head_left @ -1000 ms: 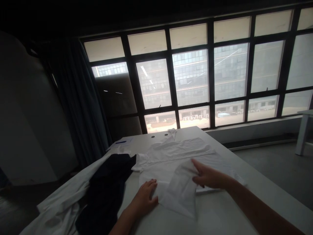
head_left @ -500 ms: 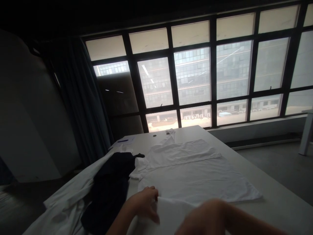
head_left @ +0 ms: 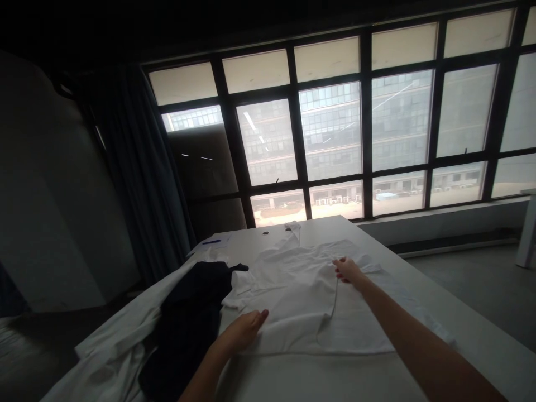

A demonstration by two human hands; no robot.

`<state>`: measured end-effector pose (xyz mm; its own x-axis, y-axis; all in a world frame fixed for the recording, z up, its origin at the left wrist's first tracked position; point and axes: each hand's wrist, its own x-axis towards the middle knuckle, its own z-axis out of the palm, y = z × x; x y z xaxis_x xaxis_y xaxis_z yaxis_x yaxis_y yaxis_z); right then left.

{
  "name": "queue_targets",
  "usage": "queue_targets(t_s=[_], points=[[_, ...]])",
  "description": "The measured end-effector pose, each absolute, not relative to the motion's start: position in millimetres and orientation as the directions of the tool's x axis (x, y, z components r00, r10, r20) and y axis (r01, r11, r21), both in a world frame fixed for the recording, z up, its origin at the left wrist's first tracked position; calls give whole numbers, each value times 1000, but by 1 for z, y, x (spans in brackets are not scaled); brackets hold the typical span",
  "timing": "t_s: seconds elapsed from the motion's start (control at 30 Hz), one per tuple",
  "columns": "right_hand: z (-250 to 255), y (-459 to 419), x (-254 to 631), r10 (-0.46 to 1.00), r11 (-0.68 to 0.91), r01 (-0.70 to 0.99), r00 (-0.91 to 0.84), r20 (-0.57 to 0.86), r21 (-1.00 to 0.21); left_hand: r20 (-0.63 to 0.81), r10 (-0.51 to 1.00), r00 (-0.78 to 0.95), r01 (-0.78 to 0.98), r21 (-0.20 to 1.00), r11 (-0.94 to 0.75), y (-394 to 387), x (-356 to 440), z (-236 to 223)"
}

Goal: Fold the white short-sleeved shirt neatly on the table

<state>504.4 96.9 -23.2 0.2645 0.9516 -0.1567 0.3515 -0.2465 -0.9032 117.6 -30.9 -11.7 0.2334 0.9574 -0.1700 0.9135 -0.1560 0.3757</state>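
A white shirt point(head_left: 301, 296) lies spread on the white table, its collar end toward the left and its fabric creased in the middle. My right hand point(head_left: 348, 270) pinches a part of the cloth near the far side, and a fold hangs down from the fingers. Closed on the near left part of the same shirt is my left hand point(head_left: 248, 329), thumb on top. Just left of the shirt sits a dark navy garment point(head_left: 190, 312), bunched up and touching neither hand.
More white cloth point(head_left: 113, 340) lies along the table's left edge. Papers with a pen point(head_left: 211, 242) rest at the far left corner of the table point(head_left: 318, 226). Behind stand a large window point(head_left: 330, 134) and a dark blue curtain point(head_left: 146, 178).
My right hand has moved from the near edge up and away to the shirt's far side, pulling cloth into a fold. My left hand has closed on the fabric.
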Motion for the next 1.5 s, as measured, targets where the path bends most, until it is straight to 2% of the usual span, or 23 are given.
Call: queue_targets(t_s=[0.1,0.2,0.37,0.47,0.57,0.63,0.7,0.77,0.83,0.93,1.0,1.07,1.17,1.27,1.37,1.5], points=[[-56,84,484,971,-184,572,234,-56,-799,-253,940,230,919,373,-124,-32,111,-14],[-69,74,473,990,-84,741,138,29,-666,-315,921,231,923,370,-105,-34,104,-11],[-67,67,469,998,57,866,-54,20,-497,-407,890,207,943,324,-72,-35,90,0],[-66,65,467,996,83,896,-94,-5,-436,-281,948,152,961,266,-75,-40,100,10],[-65,64,466,998,61,921,-70,-8,-384,-21,963,270,929,268,-255,-53,142,12],[-65,62,466,999,33,937,-34,2,-348,136,878,459,836,270,-479,-65,180,2],[-66,60,467,1000,0,951,10,29,-310,238,763,601,745,178,-643,-75,216,-18],[-69,56,468,996,-22,962,43,73,-273,289,657,696,666,83,-742,-82,239,-41],[-72,52,469,993,-20,970,47,108,-241,304,625,719,644,48,-764,-84,248,-59],[-73,47,470,993,16,977,9,114,-213,320,647,692,675,31,-737,-83,243,-69],[-70,46,472,995,49,978,-30,96,-204,342,614,711,660,-26,-750,-82,239,-69],[-64,45,475,995,93,975,-83,57,-202,352,526,774,594,-118,-796,-82,239,-71],[-53,46,483,986,146,965,-159,-41,-219,295,371,880,447,-257,-857,-82,246,-76],[-42,55,497,977,143,957,-177,-118,-251,248,310,918,379,-317,-869,-84,251,-75],[-35,70,520,985,71,960,-110,-134,-270,250,339,907,406,-309,-860,-84,245,-66],[-39,86,553,991,-134,957,125,-49,-257,216,389,896,437,-269,-858,-81,233,-60]])
